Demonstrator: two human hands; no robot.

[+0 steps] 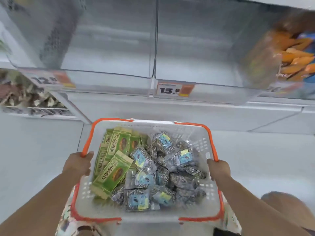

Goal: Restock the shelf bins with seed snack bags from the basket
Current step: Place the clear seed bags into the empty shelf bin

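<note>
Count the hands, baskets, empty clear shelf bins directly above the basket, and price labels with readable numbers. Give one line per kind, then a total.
hands (left, right, each gripping the rim): 2
basket: 1
empty clear bins (): 2
readable price labels (): 2
Total: 7

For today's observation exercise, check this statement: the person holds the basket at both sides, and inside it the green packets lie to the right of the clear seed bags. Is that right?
One detail is wrong. The head view shows the green packets lying to the left of the clear seed bags, not the right. The rest stands: the left hand and right hand hold the basket at both sides.
</note>
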